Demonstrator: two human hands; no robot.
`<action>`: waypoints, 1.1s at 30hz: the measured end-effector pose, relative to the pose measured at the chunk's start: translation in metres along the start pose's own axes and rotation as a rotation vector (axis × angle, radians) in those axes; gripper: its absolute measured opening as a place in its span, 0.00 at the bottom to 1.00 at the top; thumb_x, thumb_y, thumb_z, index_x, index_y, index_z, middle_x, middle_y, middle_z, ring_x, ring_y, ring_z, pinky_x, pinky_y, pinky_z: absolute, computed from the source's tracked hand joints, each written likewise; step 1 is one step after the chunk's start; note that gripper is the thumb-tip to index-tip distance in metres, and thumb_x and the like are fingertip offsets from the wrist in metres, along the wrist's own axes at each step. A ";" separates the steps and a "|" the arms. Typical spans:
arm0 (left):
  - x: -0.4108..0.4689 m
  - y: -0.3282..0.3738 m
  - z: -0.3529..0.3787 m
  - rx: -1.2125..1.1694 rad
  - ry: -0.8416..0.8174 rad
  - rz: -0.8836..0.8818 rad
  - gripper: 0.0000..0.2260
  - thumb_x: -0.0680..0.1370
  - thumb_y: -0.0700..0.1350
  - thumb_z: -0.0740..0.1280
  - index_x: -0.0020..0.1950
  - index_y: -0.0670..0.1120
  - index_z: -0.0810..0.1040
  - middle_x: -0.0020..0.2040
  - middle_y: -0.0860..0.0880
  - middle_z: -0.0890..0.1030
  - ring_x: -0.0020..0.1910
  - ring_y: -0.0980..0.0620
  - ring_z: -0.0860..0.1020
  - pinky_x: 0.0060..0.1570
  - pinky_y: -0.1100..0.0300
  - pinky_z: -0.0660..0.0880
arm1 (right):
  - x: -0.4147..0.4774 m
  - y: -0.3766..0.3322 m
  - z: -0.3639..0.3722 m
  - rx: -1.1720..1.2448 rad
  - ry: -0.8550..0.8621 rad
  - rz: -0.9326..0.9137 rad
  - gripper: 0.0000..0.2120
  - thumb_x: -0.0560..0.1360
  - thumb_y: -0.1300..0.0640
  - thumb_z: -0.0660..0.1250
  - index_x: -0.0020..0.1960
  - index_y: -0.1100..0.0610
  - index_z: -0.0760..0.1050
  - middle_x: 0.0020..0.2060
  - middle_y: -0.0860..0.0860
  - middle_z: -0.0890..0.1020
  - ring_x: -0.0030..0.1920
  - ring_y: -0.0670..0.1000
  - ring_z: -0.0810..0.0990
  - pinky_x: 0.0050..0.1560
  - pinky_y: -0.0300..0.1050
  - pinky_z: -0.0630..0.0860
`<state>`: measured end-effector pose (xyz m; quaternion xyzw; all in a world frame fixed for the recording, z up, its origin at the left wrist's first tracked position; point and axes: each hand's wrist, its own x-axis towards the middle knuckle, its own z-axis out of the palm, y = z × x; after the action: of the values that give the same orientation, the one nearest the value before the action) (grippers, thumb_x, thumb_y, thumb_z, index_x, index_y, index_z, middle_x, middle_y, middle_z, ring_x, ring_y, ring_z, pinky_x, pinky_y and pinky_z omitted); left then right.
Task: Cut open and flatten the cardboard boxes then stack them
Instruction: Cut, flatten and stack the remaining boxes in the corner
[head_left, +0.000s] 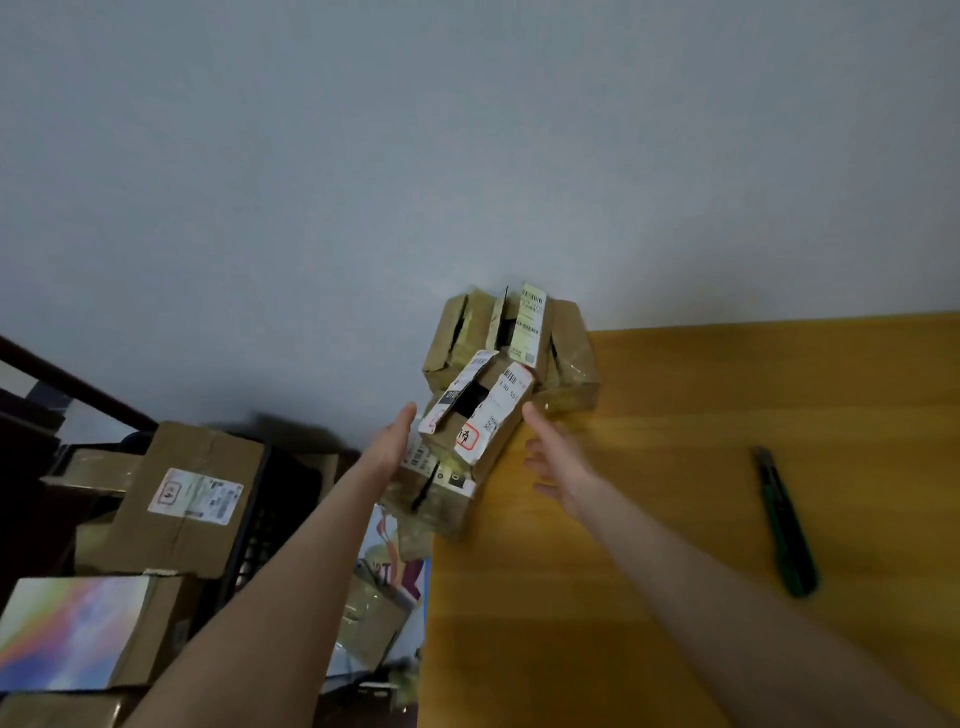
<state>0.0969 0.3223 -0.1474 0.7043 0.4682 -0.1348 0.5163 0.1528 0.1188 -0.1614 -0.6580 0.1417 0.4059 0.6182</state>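
Fingers (408, 415) of the left hand (392, 441) are straight and lie flat against the left side of the cardboard boxes (506, 410). The right hand (558, 462) has its fingers (535, 448) spread and loose just beside the pile's right edge; I cannot tell whether they touch it.

Nearest, low on the left off the counter (623, 597), sits a rainbow-printed box (67, 629). Behind it a taped brown box (192, 499) with a white label leans at a black crate (272, 525). A green utility knife (784, 519) lies on the yellow counter, well to the right of the hands.

Farther off, at the counter's far left corner, the cardboard boxes are piled with slit tape and white labels, the lowest overhanging the left edge. The rear one (467, 332) stands against the grey wall (467, 156).
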 end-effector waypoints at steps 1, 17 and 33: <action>-0.002 0.000 0.002 0.009 -0.055 -0.004 0.31 0.80 0.64 0.51 0.71 0.42 0.69 0.70 0.40 0.71 0.68 0.39 0.69 0.67 0.47 0.63 | 0.000 -0.001 0.002 0.006 0.010 -0.011 0.37 0.71 0.31 0.64 0.73 0.49 0.63 0.68 0.51 0.71 0.64 0.55 0.72 0.65 0.59 0.68; -0.057 0.051 0.052 -0.001 -0.214 0.323 0.24 0.80 0.61 0.56 0.63 0.43 0.76 0.56 0.44 0.82 0.54 0.44 0.80 0.60 0.45 0.74 | -0.031 -0.025 -0.015 0.099 0.096 -0.102 0.17 0.76 0.39 0.62 0.51 0.51 0.77 0.42 0.46 0.83 0.41 0.46 0.80 0.32 0.42 0.70; -0.116 0.110 0.178 -0.115 -0.496 0.404 0.24 0.74 0.49 0.72 0.68 0.47 0.72 0.51 0.47 0.83 0.39 0.55 0.83 0.30 0.65 0.76 | -0.063 -0.025 -0.172 0.216 0.315 -0.190 0.44 0.67 0.45 0.76 0.75 0.54 0.58 0.67 0.56 0.71 0.63 0.58 0.72 0.60 0.58 0.75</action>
<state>0.1765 0.1068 -0.0799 0.6983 0.1854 -0.1704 0.6700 0.1920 -0.0562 -0.1155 -0.6537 0.2168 0.2204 0.6907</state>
